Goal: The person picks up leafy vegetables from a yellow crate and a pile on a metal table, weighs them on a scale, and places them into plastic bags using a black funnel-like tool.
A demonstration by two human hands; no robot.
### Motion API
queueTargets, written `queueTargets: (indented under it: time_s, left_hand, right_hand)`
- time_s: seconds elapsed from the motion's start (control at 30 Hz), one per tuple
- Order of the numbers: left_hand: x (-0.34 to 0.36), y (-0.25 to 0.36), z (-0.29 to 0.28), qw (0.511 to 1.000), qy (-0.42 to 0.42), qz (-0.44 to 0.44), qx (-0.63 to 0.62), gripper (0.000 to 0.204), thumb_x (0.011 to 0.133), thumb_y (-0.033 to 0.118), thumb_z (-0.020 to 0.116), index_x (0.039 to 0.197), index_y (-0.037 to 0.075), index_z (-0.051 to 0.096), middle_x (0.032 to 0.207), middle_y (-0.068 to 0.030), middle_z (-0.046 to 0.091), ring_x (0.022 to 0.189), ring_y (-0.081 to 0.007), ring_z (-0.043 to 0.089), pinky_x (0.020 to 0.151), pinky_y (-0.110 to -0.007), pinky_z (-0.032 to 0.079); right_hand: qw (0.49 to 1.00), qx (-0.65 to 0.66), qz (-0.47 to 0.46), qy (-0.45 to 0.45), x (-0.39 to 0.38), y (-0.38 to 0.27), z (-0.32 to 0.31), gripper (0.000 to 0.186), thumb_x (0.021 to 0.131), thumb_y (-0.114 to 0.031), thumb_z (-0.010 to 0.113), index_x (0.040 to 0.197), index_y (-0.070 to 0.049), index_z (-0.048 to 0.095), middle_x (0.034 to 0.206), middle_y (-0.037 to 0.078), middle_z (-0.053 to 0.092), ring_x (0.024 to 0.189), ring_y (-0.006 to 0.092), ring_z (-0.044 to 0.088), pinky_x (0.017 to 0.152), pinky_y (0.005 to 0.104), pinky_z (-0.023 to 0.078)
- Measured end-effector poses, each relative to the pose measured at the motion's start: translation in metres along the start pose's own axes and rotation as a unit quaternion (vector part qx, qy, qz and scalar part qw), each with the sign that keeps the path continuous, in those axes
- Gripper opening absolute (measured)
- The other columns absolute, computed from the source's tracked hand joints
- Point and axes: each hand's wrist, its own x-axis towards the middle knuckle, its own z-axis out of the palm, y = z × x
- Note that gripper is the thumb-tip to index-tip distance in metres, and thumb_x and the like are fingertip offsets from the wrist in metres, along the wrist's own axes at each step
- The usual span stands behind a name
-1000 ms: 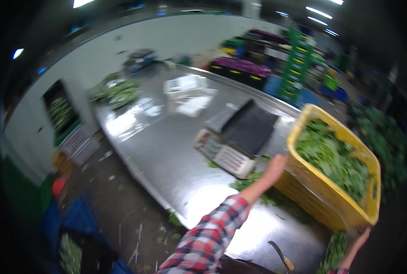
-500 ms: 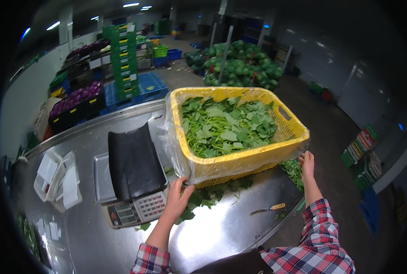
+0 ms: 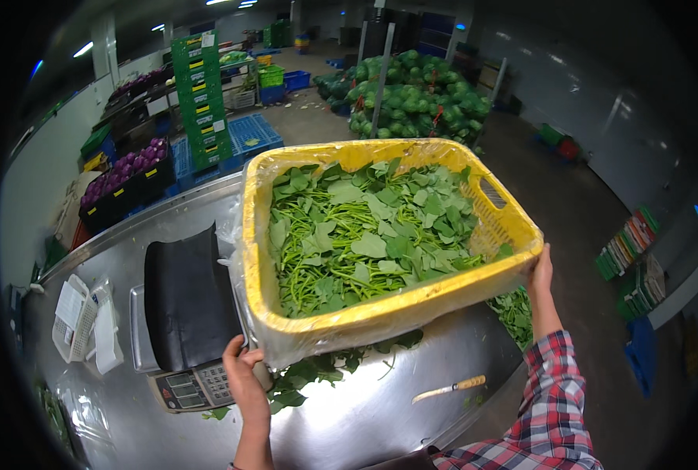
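A yellow plastic crate [image 3: 396, 298], wrapped in clear film and full of leafy greens with long stems [image 3: 364, 227], is held slightly tilted over a steel table [image 3: 388, 423]. My left hand [image 3: 247, 372] grips the film-covered crate at its front left corner, and my right hand [image 3: 541, 278] holds its right corner. Left of the crate is a scale [image 3: 192, 388] with a black curved tray [image 3: 180, 298]. A curved knife [image 3: 450, 388] lies on the table below the crate. Loose leaves [image 3: 310, 376] and more greens [image 3: 512, 317] lie under and beside it.
White plastic baskets [image 3: 75, 317] sit at the table's left. Beyond it stand stacked green crates [image 3: 200, 102] on blue pallets [image 3: 255, 133], black crates of purple produce [image 3: 122, 188] and heaped bagged cabbages [image 3: 427, 98]. Stacked crates [image 3: 627, 239] stand to the right.
The view has swung rightward across the room. Since half a second ago the crate, held in both hands, has risen and moved leftward and nearer, its front left corner now beside the scale.
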Motion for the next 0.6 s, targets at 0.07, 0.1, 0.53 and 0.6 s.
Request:
queueTargets:
  time_s: [0.07, 0.1, 0.53, 0.6]
  left_hand:
    - [-0.002, 0.013, 0.012, 0.998, 0.054, -0.031, 0.031, 0.050, 0.093, 0.041, 0.028, 0.110, -0.003, 0.046, 0.097, -0.0096, 0.055, 0.091, -0.0169, 0.050, 0.091, -0.031, 0.032]
    - [-0.001, 0.011, 0.017, 0.997, 0.063, -0.050, 0.020, 0.049, 0.093, 0.040, 0.028, 0.112, -0.003, 0.045, 0.096, -0.0094, 0.055, 0.091, -0.0168, 0.050, 0.090, -0.031, 0.033]
    - [0.126, 0.134, 0.161, 0.920, -0.077, 0.251, 0.290, 0.022, 0.080, 0.004, 0.051, 0.101, -0.001, 0.052, 0.102, -0.0137, 0.053, 0.098, -0.0239, 0.050, 0.088, -0.030, 0.036]
    - [0.155, 0.127, 0.189, 0.923, -0.116, 0.213, 0.299, 0.023, 0.079, 0.008, 0.057, 0.101, -0.001, 0.052, 0.095, -0.0124, 0.055, 0.091, -0.0225, 0.053, 0.082, -0.028, 0.039]
  right_hand:
    - [0.997, 0.057, 0.041, -0.017, -0.005, -0.005, -0.003, 0.035, 0.091, -0.043, 0.039, 0.073, -0.015, 0.050, 0.055, -0.007, 0.037, 0.047, 0.0069, 0.033, 0.044, 0.0222, 0.025]
    - [0.998, 0.063, 0.026, -0.002, -0.008, -0.011, -0.004, 0.035, 0.091, -0.042, 0.039, 0.067, -0.018, 0.047, 0.051, -0.009, 0.032, 0.042, 0.0061, 0.028, 0.041, 0.0217, 0.020]
    - [0.521, -0.508, -0.308, -0.613, 0.033, -0.096, 0.181, 0.040, 0.079, -0.024, 0.060, 0.111, -0.002, 0.051, 0.104, 0.016, 0.056, 0.095, 0.0282, 0.055, 0.082, 0.0365, 0.044]
    - [0.429, -0.571, -0.318, -0.623, 0.043, -0.057, 0.203, 0.059, 0.076, -0.033, 0.063, 0.123, -0.005, 0.041, 0.118, 0.016, 0.049, 0.107, 0.0303, 0.048, 0.091, 0.0374, 0.039]
